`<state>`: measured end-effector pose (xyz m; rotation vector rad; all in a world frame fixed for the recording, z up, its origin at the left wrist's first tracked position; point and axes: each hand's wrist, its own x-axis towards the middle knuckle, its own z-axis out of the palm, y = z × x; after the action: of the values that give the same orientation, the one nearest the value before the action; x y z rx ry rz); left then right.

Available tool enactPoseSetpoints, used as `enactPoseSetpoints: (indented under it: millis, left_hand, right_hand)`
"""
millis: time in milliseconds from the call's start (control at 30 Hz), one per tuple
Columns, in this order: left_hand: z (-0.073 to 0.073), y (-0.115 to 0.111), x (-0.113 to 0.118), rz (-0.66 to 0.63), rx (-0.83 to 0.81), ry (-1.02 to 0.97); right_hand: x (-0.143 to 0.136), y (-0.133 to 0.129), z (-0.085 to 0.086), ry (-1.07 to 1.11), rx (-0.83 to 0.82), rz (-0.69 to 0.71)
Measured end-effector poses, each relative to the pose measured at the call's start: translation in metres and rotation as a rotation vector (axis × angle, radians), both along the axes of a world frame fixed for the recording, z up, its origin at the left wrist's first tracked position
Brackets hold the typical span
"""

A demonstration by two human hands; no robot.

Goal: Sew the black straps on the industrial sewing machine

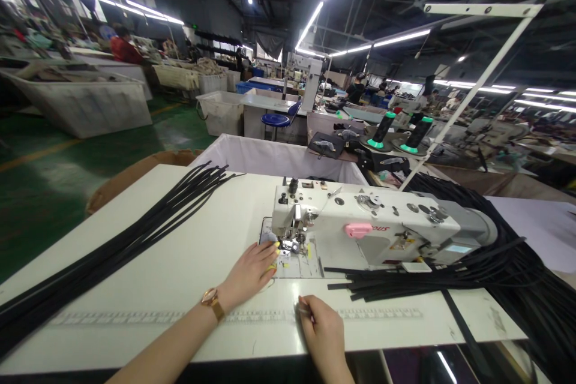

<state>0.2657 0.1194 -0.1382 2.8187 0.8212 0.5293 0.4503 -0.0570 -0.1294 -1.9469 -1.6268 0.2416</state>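
Observation:
A white sewing machine [330, 210] stands on a pale table [216, 348]. My left hand [254, 267], with a watch on its wrist, lies with fingers stretched out beside the presser foot and needle plate [292, 267]. Small yellow patches show around its fingertips. Closer to the front edge, my right hand [323, 327] is curled over a printed ruler scale [382, 314]; thumb and forefinger are pinched together, and what they hold, if anything, is too small to make out. Black strips [135, 243] lie on the left of the table. More black strips [396, 282] lie right of the hands.
Behind the table is a large white bin [279, 156]. Two black thread cones [382, 131] and a slanted white thread stand [472, 93] rise behind the machine. A blue stool [276, 120], a grey bin [85, 102] and distant people are farther back.

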Motion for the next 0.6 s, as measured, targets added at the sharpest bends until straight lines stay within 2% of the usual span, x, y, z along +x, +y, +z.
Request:
enactPoseSetpoints:
  millis: [200,300,433,500,600]
  left_hand:
    - [0.004,0.007,-0.003,-0.05,-0.027,-0.064]
    - [0.012,0.029,0.0,-0.064,-0.133,-0.175]
    - [0.028,0.07,0.015,-0.023,-0.273,-0.242]
    - [0.035,0.087,0.026,-0.048,-0.298,-0.243]
    - [0.041,0.1,0.04,-0.113,-0.342,-0.219]
  right_hand:
    - [0.0,0.0,-0.003,-0.003,-0.009,-0.012]
    - [-0.001,0.001,-0.006,-0.011,0.018,-0.021]
    - [-0.002,0.001,-0.007,-0.036,0.023,-0.027]
    - [-0.002,0.001,-0.006,-0.039,0.01,-0.022]
    - [-0.002,0.001,-0.005,-0.041,0.009,-0.022]
